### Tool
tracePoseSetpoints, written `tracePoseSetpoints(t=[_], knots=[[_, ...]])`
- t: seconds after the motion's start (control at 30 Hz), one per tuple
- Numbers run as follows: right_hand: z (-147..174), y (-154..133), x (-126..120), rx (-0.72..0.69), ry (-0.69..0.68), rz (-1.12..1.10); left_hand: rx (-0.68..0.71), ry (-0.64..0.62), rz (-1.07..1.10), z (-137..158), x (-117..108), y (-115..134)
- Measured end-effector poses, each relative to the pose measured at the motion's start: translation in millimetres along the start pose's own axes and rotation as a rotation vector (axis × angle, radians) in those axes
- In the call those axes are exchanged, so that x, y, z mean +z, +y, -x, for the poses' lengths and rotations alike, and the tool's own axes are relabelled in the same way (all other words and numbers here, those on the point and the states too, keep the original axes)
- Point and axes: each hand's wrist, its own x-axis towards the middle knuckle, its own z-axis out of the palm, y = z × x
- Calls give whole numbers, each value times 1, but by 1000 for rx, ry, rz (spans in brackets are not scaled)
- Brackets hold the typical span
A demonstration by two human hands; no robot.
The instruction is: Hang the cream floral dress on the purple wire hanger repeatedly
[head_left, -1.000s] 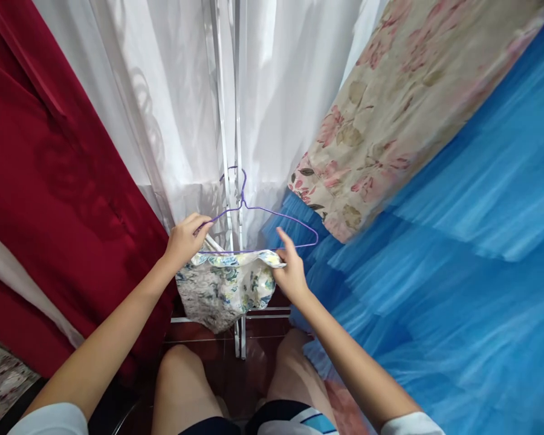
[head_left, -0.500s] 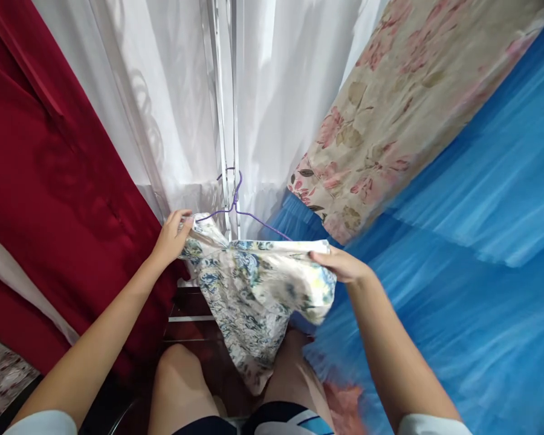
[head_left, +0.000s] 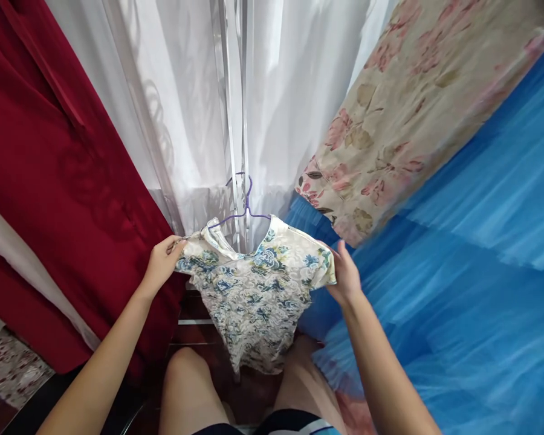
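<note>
Shirt [head_left: 256,296] on a purple hanger [head_left: 248,208], mid-scene, in front of white poles [head_left: 231,121] and beyond the near knees [head_left: 185,368]. From where I stand, the left hand [head_left: 161,266] pinches the left sleeve [head_left: 188,261] between thumb and fingers. The right hand [head_left: 346,275] lies against the right sleeve [head_left: 324,272], its fingers partly hidden behind the cloth; whether they clamp it I cannot tell. Possible faults, as I judge them: an uneven tug could slide one shoulder off the thin wire, the neck being wide; a hard pull could free the hook [head_left: 250,183], whose hold is unclear; a rightward swing could snag the blue ruffles [head_left: 435,290].
</note>
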Motion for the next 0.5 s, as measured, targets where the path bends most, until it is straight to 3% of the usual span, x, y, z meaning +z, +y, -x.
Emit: tracePoseSetpoints(t=[0.1,0.2,0.3,0.37,0.43,0.5], knots=[[25,-10,-11,118,-21,-208,29,171,-4,-3,-5,9],[46,-31,-9,191,-32,-279,157,327,-41,-28,-9,46],[66,-52,-5,237,22,-317,327,241,-122,-62,-6,85],[85,-62,-2,201,66,-342,442,181,-238,-78,2,98],[107,-68,7,145,-69,-409,536,155,-309,-80,17,98],[127,-73,26,121,-355,-480,542,138,-305,-67,36,90]])
